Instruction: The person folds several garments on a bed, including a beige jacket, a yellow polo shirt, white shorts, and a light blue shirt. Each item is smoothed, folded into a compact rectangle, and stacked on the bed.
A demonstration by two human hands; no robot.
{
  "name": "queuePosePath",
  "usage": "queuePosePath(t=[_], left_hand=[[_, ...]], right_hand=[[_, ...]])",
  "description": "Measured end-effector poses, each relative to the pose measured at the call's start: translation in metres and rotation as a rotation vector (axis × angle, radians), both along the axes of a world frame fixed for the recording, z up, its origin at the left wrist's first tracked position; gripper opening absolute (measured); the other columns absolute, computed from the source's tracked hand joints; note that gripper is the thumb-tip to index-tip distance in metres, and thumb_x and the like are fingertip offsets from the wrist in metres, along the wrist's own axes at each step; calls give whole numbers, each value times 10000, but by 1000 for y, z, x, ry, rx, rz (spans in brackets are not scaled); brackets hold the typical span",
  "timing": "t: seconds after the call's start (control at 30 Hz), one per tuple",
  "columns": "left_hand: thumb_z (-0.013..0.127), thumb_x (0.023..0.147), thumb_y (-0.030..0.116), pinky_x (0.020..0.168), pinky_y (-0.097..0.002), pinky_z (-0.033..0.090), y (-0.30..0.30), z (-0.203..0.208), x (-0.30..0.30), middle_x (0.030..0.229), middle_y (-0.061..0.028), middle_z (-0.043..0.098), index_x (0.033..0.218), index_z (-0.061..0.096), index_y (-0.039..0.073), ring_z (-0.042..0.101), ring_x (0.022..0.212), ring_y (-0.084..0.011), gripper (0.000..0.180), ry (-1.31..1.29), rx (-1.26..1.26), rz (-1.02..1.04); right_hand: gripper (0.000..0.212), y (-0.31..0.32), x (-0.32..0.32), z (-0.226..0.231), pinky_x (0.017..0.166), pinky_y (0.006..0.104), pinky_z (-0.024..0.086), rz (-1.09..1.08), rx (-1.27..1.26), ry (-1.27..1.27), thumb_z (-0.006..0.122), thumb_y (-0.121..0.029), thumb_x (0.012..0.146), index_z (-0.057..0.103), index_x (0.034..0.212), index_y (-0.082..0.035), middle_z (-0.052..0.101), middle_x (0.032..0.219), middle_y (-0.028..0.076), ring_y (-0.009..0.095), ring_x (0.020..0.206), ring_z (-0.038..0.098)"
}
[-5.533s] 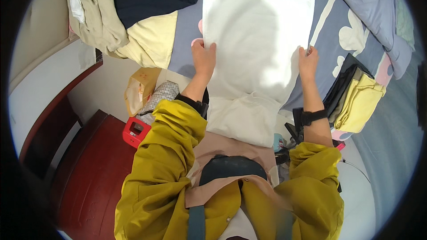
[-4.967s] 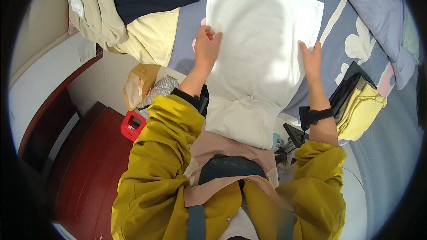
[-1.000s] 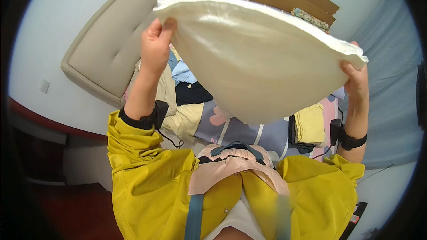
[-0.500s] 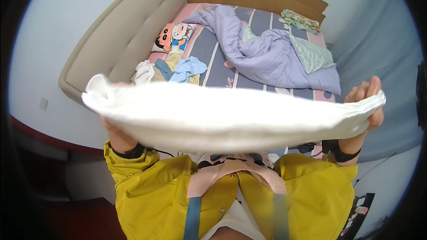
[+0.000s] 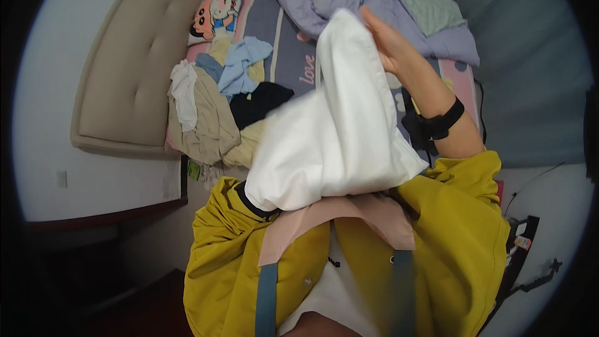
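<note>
A plain white cloth [image 5: 349, 118], perhaps a garment, hangs in folds in front of my chest, rising to a peak at the top. My right hand [image 5: 387, 43] holds its upper right edge, one finger sticking up past the fabric and the other fingers partly behind it. A black band circles that wrist. My left hand is hidden under the lower left of the cloth; only the sleeve and a dark wristband [image 5: 254, 203] show there, so its fingers cannot be seen.
The bed's left side holds a heap of clothes: a beige garment [image 5: 209, 115], a black one [image 5: 259, 105] and a light blue one [image 5: 244, 65]. A cartoon pillow [image 5: 215, 17] lies near the padded headboard [image 5: 131, 62]. A lilac quilt [image 5: 355, 9] is bunched farther off.
The white cloth, stretched wide between both hands before, is now gathered and folded in the middle. My right hand moved inward and up; my left went under the cloth. The view tilted lower.
</note>
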State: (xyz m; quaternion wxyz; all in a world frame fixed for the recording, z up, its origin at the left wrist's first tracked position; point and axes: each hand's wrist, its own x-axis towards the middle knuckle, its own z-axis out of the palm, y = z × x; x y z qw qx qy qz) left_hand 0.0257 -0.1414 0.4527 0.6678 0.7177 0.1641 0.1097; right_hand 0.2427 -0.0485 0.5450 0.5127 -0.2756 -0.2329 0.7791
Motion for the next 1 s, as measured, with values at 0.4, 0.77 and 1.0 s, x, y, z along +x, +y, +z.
queuePosePath(t=[0.4,0.77,1.0], left_hand=[[426,906,259,909,-384,394,51,-25,12,1246,-144,463,1259,393,-2,479,1108,-256,440,-74,-378,186],[395,913,285,972,-386,348,77,-10,-105,1305,-135,423,1293,372,-3,431,1178,-260,477,-129,-749,269],[375,918,302,1011,-387,319,54,-67,-78,1344,-130,398,1314,359,-4,401,1222,-262,500,-163,-1113,247]], right_hand=[[614,-163,22,-128,914,285,396,-22,-274,-188,426,-505,894,455,1244,-2,531,1192,95,158,1070,502],[298,-163,40,-56,667,237,462,-77,-13,-653,692,-208,748,637,910,36,628,815,43,92,730,564],[319,-127,57,-44,746,285,496,-333,-74,-332,556,-218,876,538,1074,31,612,999,109,162,858,612]])
